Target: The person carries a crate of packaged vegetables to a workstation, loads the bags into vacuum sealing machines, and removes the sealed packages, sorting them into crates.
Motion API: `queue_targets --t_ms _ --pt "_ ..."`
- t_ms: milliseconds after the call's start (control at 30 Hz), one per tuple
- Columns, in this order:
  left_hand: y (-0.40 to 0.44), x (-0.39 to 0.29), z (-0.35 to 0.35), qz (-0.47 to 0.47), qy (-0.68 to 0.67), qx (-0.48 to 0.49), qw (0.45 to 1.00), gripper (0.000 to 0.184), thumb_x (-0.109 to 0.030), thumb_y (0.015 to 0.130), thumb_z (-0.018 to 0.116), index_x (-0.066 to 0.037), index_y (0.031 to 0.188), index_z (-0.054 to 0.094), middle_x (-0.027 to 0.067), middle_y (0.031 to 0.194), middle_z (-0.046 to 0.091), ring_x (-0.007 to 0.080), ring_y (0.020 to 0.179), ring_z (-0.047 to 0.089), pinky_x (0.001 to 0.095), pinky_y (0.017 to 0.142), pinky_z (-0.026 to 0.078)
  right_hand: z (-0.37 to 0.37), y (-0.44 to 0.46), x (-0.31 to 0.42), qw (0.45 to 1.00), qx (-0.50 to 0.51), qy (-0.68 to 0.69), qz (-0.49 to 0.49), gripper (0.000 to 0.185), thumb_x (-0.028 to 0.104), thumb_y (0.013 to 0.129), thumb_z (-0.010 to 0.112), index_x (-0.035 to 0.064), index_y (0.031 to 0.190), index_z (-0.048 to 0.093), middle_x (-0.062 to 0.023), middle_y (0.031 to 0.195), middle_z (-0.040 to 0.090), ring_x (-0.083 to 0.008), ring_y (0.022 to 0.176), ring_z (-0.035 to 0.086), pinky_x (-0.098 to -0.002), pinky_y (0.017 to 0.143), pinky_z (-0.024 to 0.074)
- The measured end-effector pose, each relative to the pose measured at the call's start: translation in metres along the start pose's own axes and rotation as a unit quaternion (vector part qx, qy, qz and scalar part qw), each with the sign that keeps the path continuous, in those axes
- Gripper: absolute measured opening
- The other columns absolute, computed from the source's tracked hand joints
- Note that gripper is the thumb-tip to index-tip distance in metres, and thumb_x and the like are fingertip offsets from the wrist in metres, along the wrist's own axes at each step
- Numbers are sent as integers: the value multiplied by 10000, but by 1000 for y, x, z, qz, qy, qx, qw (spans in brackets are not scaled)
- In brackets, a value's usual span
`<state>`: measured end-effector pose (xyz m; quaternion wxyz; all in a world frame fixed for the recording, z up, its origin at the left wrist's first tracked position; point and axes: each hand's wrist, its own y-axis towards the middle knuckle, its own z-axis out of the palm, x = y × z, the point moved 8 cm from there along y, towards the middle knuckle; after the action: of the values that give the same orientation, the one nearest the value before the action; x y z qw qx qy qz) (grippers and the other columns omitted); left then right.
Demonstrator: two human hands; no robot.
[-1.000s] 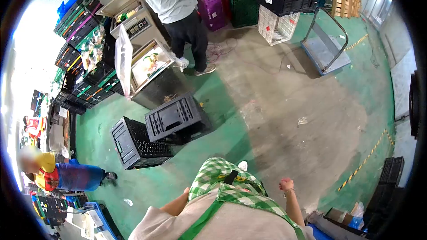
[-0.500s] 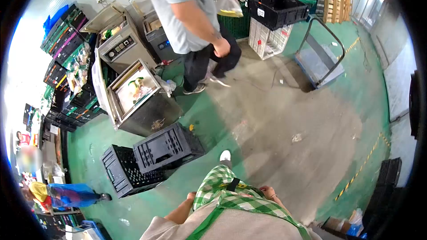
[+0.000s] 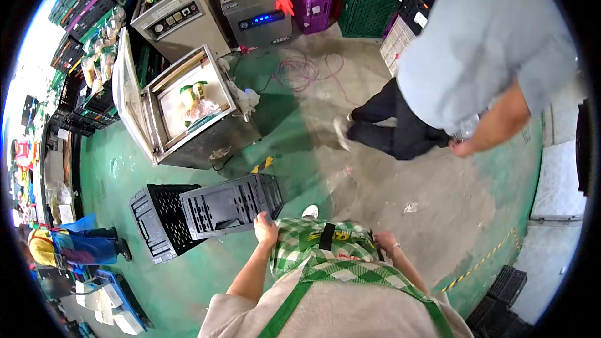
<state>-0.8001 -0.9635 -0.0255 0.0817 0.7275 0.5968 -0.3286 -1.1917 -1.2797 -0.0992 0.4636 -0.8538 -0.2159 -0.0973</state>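
Observation:
My left hand (image 3: 267, 228) hangs at the left side of my green-and-white checked apron (image 3: 350, 241). It looks loosely open and empty, overlapping in view the right end of a dark grey folding crate (image 3: 231, 203); I cannot tell whether they touch. That crate leans on a second black crate (image 3: 153, 222) on the floor. On the apron's other side is my right hand (image 3: 386, 241), its fingers loose and partly hidden, with nothing seen in it. My white shoe (image 3: 310, 211) shows beyond the apron.
An open vacuum sealer (image 3: 188, 106) with packed vegetables (image 3: 194, 97) inside stands ahead left. A co-worker in a grey shirt (image 3: 476, 56) walks at right, clear plastic (image 3: 466, 126) in hand. A pink hose (image 3: 303, 72) lies on the floor; another person (image 3: 75, 244) stands far left.
The grey-shirted co-worker has gone from the upper middle to the right, now hiding the trolley. My view has shifted, and my left hand shows more fully beside the apron.

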Motion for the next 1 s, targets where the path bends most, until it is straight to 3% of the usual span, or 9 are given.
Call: queue_targets --t_ms 133,200,333,433,533,633,667,733,1000 --pt "19 -28 23 48 -25 89 994 307 -131 721 576 -61 1014 519 115 745 577 307 801 549 412 719 444 -52 14 118 992 -60 105 -41 174 181 742 542 106 858 646 -84 764 644 -206 734 622 -316 685 491" --pt "17 -16 61 -68 -117 219 966 316 -195 742 590 -66 1028 557 124 797 618 271 788 593 378 722 468 -74 28 151 992 -90 31 -83 158 161 740 552 98 852 644 -78 749 642 -184 699 616 -299 667 487" --pt "28 -33 94 -70 -51 322 943 339 -288 726 606 -86 998 622 134 828 653 247 791 630 333 746 484 -103 83 155 993 -35 92 -66 150 133 737 584 102 868 650 -74 784 657 -166 727 623 -293 672 488" --pt "63 -49 87 -118 -41 249 960 268 -265 728 593 -77 912 644 137 807 656 241 776 638 337 720 492 -121 149 127 972 -46 218 -70 127 85 735 626 71 857 655 -62 779 660 -117 703 612 -257 665 484" --pt "107 -78 80 -129 -24 203 970 242 -245 733 575 -85 899 649 137 809 654 251 778 638 345 715 495 -178 208 135 975 -137 118 -128 123 38 735 578 54 833 651 -82 743 655 -147 680 621 -274 643 499" --pt "155 -108 83 -91 28 198 976 224 -244 736 558 -109 883 660 138 808 651 265 777 636 350 719 496 -231 237 159 993 -61 100 -12 130 25 727 554 53 813 647 -104 721 650 -159 614 623 -288 586 508" --pt "172 -112 95 -5 57 188 980 211 -227 733 553 -117 875 664 139 794 648 274 768 632 357 709 496 -239 263 158 991 -59 122 -19 128 28 726 554 62 808 647 -104 712 647 -161 592 619 -292 563 506" --pt "198 -169 68 -77 23 204 976 200 -210 727 555 -113 866 661 145 775 642 285 755 625 366 699 492 -230 318 121 987 -44 155 -21 127 35 725 555 81 796 648 -104 694 642 -164 549 611 -300 518 503" --pt "301 -197 32 -65 -41 71 994 158 -181 712 594 -82 828 633 128 677 599 288 672 582 390 631 473 -283 400 233 997 40 41 49 108 62 742 563 105 814 631 -67 622 608 -161 490 571 -311 443 468"
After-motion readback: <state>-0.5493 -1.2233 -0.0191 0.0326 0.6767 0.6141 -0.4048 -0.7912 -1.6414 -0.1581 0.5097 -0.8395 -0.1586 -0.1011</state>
